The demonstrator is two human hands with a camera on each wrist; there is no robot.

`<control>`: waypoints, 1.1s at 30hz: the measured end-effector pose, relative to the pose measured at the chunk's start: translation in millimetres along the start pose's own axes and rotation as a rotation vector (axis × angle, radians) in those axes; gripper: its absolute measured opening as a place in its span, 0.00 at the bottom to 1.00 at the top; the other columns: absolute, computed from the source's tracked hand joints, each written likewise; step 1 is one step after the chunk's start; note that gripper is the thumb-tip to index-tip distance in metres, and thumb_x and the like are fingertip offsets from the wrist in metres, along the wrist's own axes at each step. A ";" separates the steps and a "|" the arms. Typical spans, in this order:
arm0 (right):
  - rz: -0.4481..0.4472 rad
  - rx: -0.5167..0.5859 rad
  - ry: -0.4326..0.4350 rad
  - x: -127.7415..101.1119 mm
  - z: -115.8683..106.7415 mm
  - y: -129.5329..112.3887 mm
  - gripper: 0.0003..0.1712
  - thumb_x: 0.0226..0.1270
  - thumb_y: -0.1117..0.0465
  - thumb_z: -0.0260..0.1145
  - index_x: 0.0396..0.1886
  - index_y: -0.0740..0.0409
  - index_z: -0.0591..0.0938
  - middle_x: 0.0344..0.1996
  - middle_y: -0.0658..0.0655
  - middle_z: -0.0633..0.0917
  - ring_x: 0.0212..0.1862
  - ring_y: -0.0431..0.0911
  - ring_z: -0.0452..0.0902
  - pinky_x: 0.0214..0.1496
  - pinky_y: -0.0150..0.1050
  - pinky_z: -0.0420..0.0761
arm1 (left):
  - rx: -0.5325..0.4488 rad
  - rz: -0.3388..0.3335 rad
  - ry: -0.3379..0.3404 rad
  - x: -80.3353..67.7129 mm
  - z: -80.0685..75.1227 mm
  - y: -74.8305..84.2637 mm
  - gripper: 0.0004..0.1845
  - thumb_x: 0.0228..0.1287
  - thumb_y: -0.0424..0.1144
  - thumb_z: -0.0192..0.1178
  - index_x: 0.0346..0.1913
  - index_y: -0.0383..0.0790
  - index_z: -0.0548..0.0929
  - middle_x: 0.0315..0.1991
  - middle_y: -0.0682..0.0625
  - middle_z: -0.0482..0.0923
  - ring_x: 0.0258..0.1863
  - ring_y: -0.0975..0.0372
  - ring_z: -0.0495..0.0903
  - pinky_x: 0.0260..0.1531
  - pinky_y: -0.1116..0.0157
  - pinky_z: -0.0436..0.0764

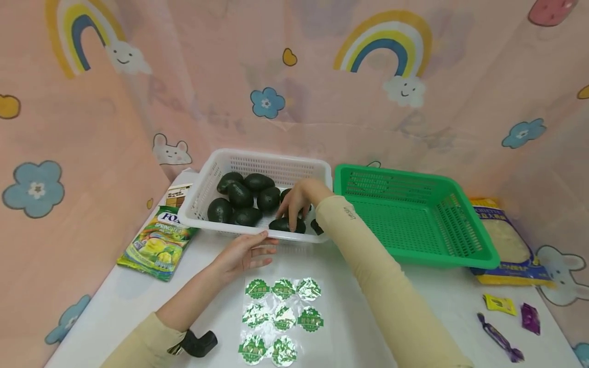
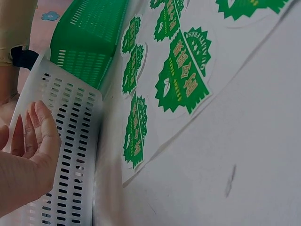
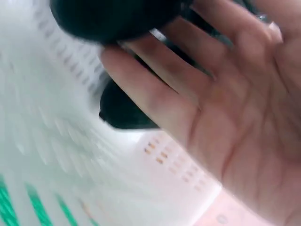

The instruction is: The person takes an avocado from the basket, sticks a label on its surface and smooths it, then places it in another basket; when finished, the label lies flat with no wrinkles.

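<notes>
Dark green avocados (image 1: 240, 195) lie in a white perforated basket (image 1: 257, 157). Reaching down into its right part, my right hand (image 1: 301, 200) holds one avocado (image 1: 284, 225) by its fingertips near the front wall. The right wrist view shows the palm of that hand (image 3: 235, 103), an avocado (image 3: 113, 19) at its fingers and another avocado (image 3: 124, 110) behind them. My left hand (image 1: 244, 254) stays at the basket's front rim, palm turned inward, with fingers loosely extended and nothing in them. In the left wrist view, this hand (image 2: 33, 150) is beside the perforated wall.
A green basket (image 1: 414, 255) stands right of the white one. In front lies a sheet of green-and-silver stickers (image 1: 282, 317). A green candy bag (image 1: 158, 245) is at left; a yellow-blue bag (image 1: 506, 245) and small wrapped candies (image 1: 499, 304) are at right.
</notes>
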State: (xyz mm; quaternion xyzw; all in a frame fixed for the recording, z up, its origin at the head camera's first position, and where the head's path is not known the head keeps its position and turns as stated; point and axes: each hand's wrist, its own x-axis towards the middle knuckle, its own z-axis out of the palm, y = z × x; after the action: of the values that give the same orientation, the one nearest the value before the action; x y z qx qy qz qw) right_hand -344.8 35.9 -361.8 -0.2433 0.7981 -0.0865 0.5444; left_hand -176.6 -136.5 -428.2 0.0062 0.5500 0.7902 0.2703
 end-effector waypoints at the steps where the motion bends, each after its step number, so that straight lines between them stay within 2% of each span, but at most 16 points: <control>1: 0.018 0.010 -0.012 0.9 2.4 0.5 0.46 0.58 0.62 0.74 0.75 0.49 0.63 0.73 0.54 0.60 0.71 0.48 0.60 0.59 0.38 0.76 | -0.001 -0.002 -0.002 -0.4 0.8 -0.8 0.17 0.75 0.47 0.52 0.49 0.37 0.83 0.45 0.51 0.84 0.46 0.61 0.81 0.60 0.49 0.72; 4: 0.040 0.055 -0.032 1.5 7.0 3.7 0.48 0.57 0.64 0.74 0.75 0.52 0.61 0.75 0.54 0.57 0.72 0.49 0.58 0.58 0.39 0.77 | 0.004 -0.007 -0.009 -0.7 3.0 -3.0 0.17 0.76 0.47 0.51 0.47 0.38 0.83 0.45 0.51 0.83 0.45 0.61 0.81 0.60 0.49 0.72; 6: 0.015 0.062 -0.017 -1.9 8.0 6.2 0.47 0.57 0.64 0.75 0.74 0.54 0.61 0.74 0.54 0.58 0.71 0.48 0.58 0.57 0.39 0.77 | 0.011 -0.007 -0.014 -0.6 4.2 -3.9 0.17 0.75 0.47 0.51 0.47 0.38 0.84 0.45 0.51 0.83 0.46 0.61 0.81 0.60 0.49 0.72; 9: -0.062 0.076 0.025 -11.8 7.0 9.2 0.43 0.56 0.64 0.76 0.70 0.56 0.65 0.70 0.57 0.64 0.67 0.48 0.64 0.55 0.38 0.78 | 0.023 -0.004 -0.014 -0.2 5.1 -4.4 0.17 0.75 0.48 0.52 0.46 0.37 0.84 0.45 0.51 0.83 0.47 0.59 0.80 0.59 0.49 0.73; 13: -0.173 0.035 0.117 -35.2 4.5 12.4 0.42 0.54 0.58 0.77 0.67 0.57 0.66 0.64 0.58 0.69 0.57 0.48 0.70 0.53 0.40 0.78 | 0.030 -0.001 -0.001 1.0 4.8 -4.5 0.17 0.75 0.47 0.52 0.45 0.38 0.84 0.45 0.51 0.83 0.48 0.57 0.80 0.60 0.48 0.72; 16: -0.240 -0.012 0.213 -58.3 5.2 16.9 0.50 0.53 0.51 0.77 0.71 0.55 0.61 0.67 0.55 0.66 0.61 0.47 0.68 0.61 0.44 0.73 | 0.036 0.005 0.008 2.2 4.1 -4.7 0.17 0.75 0.48 0.52 0.46 0.37 0.84 0.45 0.51 0.83 0.48 0.57 0.80 0.60 0.47 0.71; 19: -0.322 0.017 0.293 -80.1 11.7 26.4 0.50 0.51 0.49 0.78 0.70 0.54 0.62 0.66 0.53 0.68 0.66 0.46 0.64 0.67 0.47 0.66 | 0.051 0.011 0.022 3.2 3.0 -4.9 0.17 0.75 0.48 0.51 0.45 0.39 0.84 0.45 0.51 0.83 0.48 0.56 0.80 0.59 0.48 0.72; 22: -0.421 0.103 0.361 -99.1 25.1 42.2 0.43 0.52 0.51 0.78 0.65 0.53 0.68 0.60 0.52 0.74 0.63 0.45 0.66 0.64 0.46 0.70 | 0.058 0.012 0.038 3.1 1.9 -4.7 0.16 0.75 0.49 0.51 0.43 0.42 0.83 0.45 0.51 0.83 0.50 0.54 0.79 0.59 0.49 0.73; 28: -0.616 0.348 0.457 -135.2 68.8 80.7 0.43 0.56 0.64 0.75 0.69 0.55 0.64 0.61 0.58 0.71 0.56 0.53 0.76 0.55 0.48 0.79 | 0.051 0.017 0.054 1.1 2.4 -4.2 0.17 0.75 0.50 0.51 0.46 0.40 0.81 0.47 0.48 0.82 0.51 0.54 0.78 0.61 0.47 0.70; 33: -0.707 0.412 0.579 -157.7 117.6 109.4 0.42 0.57 0.67 0.74 0.69 0.56 0.66 0.60 0.60 0.73 0.55 0.55 0.76 0.50 0.47 0.81 | 0.066 0.033 0.046 -0.3 4.5 -4.7 0.17 0.76 0.50 0.50 0.47 0.40 0.80 0.47 0.50 0.82 0.49 0.57 0.79 0.59 0.51 0.73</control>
State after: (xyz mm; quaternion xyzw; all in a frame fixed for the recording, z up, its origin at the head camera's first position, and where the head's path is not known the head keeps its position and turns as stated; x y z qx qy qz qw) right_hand -224.3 221.8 -321.6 -0.3523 0.7517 -0.4853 0.2744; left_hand -173.1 -131.6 -430.5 0.0060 0.5816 0.7760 0.2439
